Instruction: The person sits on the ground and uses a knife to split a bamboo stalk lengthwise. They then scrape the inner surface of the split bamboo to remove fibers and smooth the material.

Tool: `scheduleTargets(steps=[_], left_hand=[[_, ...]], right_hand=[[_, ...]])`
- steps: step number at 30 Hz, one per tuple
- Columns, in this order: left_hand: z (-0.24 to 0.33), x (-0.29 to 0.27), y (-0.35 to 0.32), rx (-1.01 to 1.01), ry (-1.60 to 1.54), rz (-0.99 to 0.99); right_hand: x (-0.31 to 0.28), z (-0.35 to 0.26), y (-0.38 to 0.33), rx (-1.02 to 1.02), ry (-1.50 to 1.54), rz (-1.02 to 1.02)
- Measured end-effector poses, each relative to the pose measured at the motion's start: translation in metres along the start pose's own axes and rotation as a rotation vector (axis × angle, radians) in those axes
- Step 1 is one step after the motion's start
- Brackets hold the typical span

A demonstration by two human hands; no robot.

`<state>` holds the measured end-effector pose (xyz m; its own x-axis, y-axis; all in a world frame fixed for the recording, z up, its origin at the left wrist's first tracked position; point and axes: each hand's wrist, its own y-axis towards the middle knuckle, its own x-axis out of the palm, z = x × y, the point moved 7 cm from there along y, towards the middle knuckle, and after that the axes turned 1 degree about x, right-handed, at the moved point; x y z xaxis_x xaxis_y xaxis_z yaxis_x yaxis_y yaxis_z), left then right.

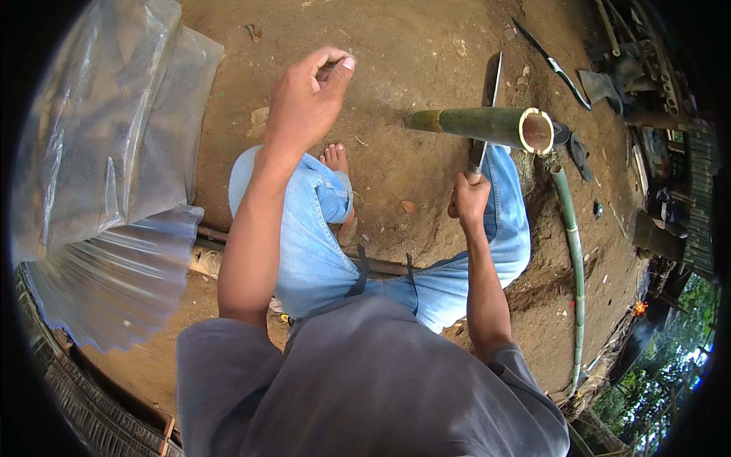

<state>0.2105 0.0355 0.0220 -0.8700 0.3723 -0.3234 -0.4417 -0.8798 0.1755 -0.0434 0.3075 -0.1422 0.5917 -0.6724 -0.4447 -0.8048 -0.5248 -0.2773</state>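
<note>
My right hand (470, 199) is wrapped round the handle of a machete (493, 80), whose blade points away from me. A thick green bamboo section (487, 124) crosses in front of the blade and hides its middle. The bamboo's cut, hollow end faces up toward me with a pale rim, and its other end is at the dirt ground. Whether blade and bamboo touch, I cannot tell. My left hand (308, 99) is raised over the ground on the left, fingers curled in toward the thumb, with nothing visible in them.
A long thin bamboo pole (572, 251) lies to the right. A dark curved blade with a light handle (560, 72) is at the far right. Clear plastic sheeting (114, 114) and a corrugated translucent sheet (126, 266) stand left. Stacked poles (666, 84) line the right edge.
</note>
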Motion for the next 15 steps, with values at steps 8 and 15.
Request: scheduleTargets(steps=[8,15], left_hand=[[0.001,0.012,0.011,-0.023,0.120,-0.069],[-0.017,0.013,0.012,0.080,0.157,-0.032]], right_hand=[[0.015,-0.103,0.026,0.013,0.033,-0.081],[-0.147,-0.296,-0.042,-0.618,0.242,0.172]])
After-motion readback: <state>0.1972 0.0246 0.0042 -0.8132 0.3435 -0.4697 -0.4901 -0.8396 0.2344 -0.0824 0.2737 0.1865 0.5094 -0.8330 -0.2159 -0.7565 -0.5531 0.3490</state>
